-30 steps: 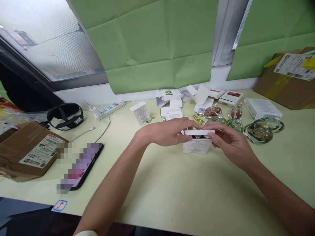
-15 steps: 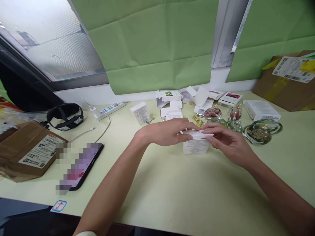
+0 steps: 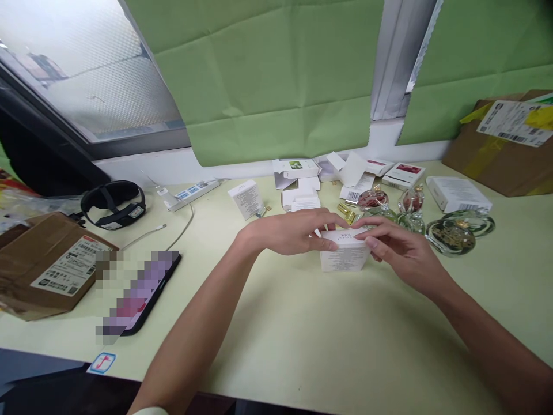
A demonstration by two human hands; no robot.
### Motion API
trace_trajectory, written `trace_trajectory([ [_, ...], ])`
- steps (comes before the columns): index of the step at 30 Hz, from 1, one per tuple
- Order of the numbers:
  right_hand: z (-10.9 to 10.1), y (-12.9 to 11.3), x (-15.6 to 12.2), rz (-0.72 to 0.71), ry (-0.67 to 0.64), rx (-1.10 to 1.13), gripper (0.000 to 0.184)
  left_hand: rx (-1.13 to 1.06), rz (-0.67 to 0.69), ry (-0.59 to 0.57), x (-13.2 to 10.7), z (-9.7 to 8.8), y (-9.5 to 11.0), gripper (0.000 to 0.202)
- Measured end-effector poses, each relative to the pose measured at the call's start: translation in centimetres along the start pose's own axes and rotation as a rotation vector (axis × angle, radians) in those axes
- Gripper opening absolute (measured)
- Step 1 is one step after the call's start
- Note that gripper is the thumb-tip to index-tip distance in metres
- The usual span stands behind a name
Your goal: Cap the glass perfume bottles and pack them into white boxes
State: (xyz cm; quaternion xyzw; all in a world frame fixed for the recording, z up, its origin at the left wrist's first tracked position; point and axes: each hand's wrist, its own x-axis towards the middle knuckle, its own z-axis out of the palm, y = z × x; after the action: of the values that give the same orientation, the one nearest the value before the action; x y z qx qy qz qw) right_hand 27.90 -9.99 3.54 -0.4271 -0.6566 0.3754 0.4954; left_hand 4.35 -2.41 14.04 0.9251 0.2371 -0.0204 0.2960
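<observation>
A small white carton (image 3: 344, 257) with fine print stands upright on the pale green table (image 3: 302, 328). My left hand (image 3: 290, 231) grips its left side, thumb along the front top edge and fingers over the lid. My right hand (image 3: 400, 250) holds the right side, fingertips pressing on the closed top flap. Whatever is inside the carton is hidden.
Behind the carton lie several glass perfume bottles (image 3: 451, 236), small gold caps (image 3: 347, 210) and open white boxes (image 3: 298, 168). A phone (image 3: 138, 291), a brown parcel (image 3: 45, 265) and a black strap (image 3: 113, 204) sit at left. Another brown parcel (image 3: 505, 141) stands at the far right.
The carton's lid, raised a second ago with a dark gap under it, now lies flat and closed under my fingers. Both hands stayed on the carton.
</observation>
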Motion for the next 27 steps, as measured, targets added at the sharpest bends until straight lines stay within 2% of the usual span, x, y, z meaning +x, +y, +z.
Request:
trace_trajectory([
  [4, 0.3, 0.1, 0.1, 0.018, 0.067, 0.007, 0.013, -0.034, -0.03, 0.022, 0.1, 0.1, 0.2, 0.044],
  [8, 0.6, 0.0, 0.2, 0.129, 0.104, 0.071, 0.023, -0.035, -0.068, 0.001, 0.3, 0.3, 0.3, 0.045],
  [23, 1.0, 0.5, 0.2, 0.282, 0.035, 0.189, 0.035, -0.143, -0.029, -0.047, 0.9, 0.9, -0.3, 0.045],
  [27, 1.1, 0.4, 0.2, 0.294, 0.04, 0.196, 0.034, -0.176, -0.054, -0.082, 1.1, 0.8, -0.5, 0.047],
])
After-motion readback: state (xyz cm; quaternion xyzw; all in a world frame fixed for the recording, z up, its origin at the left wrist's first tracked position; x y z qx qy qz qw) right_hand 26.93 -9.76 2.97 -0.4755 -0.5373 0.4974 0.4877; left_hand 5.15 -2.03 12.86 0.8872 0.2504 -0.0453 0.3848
